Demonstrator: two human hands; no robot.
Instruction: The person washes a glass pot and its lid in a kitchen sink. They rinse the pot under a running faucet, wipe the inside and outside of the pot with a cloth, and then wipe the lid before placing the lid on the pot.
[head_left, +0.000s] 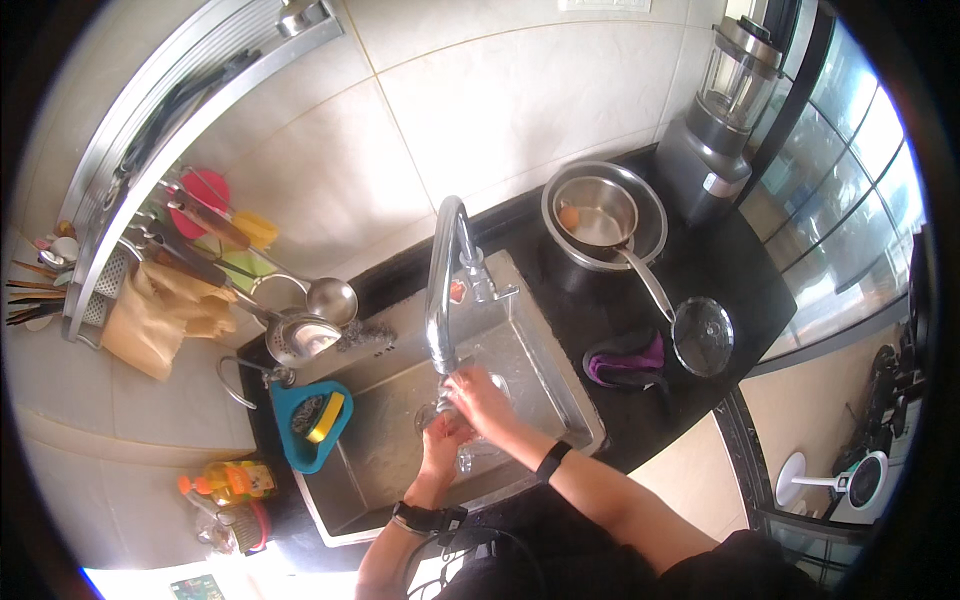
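Both of my hands are together over a stainless steel sink (386, 442), just below the outlet of a chrome gooseneck faucet (439, 300). My left hand (441, 444) is curled around a clear drinking glass (426, 418), whose rim shows at its left side. Fingers bent, my right hand (480, 397) touches the left hand's fingertips from above, near the spout; its grip is hidden. Other clear glassware (466, 459) shows below the hands in the basin, partly covered by them.
A teal corner caddy (289, 439) holds a yellow sponge (326, 418) and a scourer. On the black counter, a saucepan (600, 225) with an egg sits inside a steel bowl (652, 176). Nearby are a glass lid (702, 337), a purple-and-grey cloth (630, 361) and a blender (712, 135). Ladles (331, 300) hang left.
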